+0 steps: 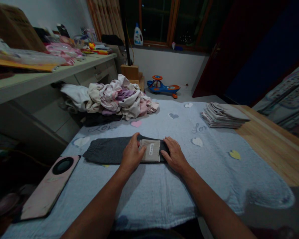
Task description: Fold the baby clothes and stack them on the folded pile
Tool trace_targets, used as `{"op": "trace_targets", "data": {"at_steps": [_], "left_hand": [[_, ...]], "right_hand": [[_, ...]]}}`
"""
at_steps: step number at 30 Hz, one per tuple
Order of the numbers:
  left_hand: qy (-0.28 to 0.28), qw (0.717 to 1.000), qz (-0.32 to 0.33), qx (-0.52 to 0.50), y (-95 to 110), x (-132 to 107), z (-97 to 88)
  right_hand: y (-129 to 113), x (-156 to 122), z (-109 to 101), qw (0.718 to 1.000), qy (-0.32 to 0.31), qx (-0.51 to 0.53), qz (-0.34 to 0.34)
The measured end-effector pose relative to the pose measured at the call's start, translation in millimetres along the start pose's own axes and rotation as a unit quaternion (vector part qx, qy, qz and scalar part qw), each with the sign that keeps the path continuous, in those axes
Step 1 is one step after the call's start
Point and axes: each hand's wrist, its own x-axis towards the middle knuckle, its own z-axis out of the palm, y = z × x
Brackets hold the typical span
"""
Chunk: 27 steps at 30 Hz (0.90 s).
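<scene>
Atop the pale blue blanket (161, 202), folded grey trousers (104, 151), left hand (131, 154) and right hand (176, 156) pressing flat, both grips wide open, folded stack (224, 116) off to the right, crumpled clothes (112, 99) ahead

From my screen, the folded garment (107, 152) looks like matt grey knit cloth, the towel (149, 199) rough terry, and the tabletop (271, 139) smooth varnished wood.

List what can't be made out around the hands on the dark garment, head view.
Head view:
- Dark grey garment: middle hidden under left hand and right hand.
- White tag on beige panel: print too small to read.
- Folded stack: separate pieces too dim to tell.
</scene>
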Motion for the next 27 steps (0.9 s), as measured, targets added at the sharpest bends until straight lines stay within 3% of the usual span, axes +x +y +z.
{"op": "trace_targets", "data": {"at_steps": [7, 13, 17, 23, 27], "left_hand": [[0.018, 0.999, 0.018, 0.021, -3, 0, 3.1], [0.038, 0.997, 0.050, -0.044, -1, 0, 2.0], [0.038, 0.988, 0.074, -0.128, -2, -1, 3.7], [0.059, 0.967, 0.148, -0.201, -4, -3, 6.5], [0.068, 0.958, 0.169, -0.222, -4, -4, 6.4]], "right_hand": [[11, 1, 4, 0.998, 0.021, 0.044, 0.029], [21, 7, -3, 0.992, 0.032, 0.092, 0.080], [20, 26, -16, 0.994, -0.010, 0.101, 0.050], [24, 61, -26, 0.983, -0.135, 0.121, 0.026], [32, 66, -26, 0.976, -0.143, 0.163, 0.009]]}}
